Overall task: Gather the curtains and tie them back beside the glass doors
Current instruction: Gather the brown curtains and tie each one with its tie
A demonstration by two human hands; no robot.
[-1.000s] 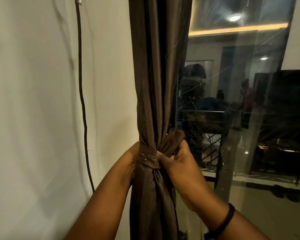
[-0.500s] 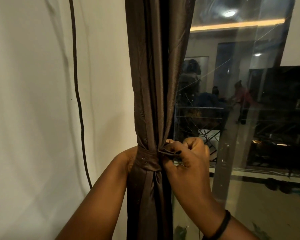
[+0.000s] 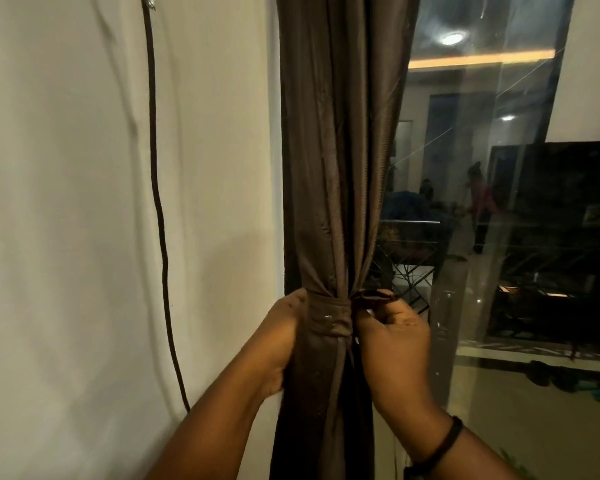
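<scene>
Setting: a home. We note a brown curtain (image 3: pixel 329 168) beside a glass door (image 3: pixel 499 237), a plain wall (image 3: pixel 66 237) left, reflected ceiling lights (image 3: pixel 452 38).

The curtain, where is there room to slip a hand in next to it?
Free: the bare wall strip between the hanging black cord and the curtain, above the left hand. Also along the glass door, right of the right hand. Crowded: around the tie band, where both hands press close.
</scene>
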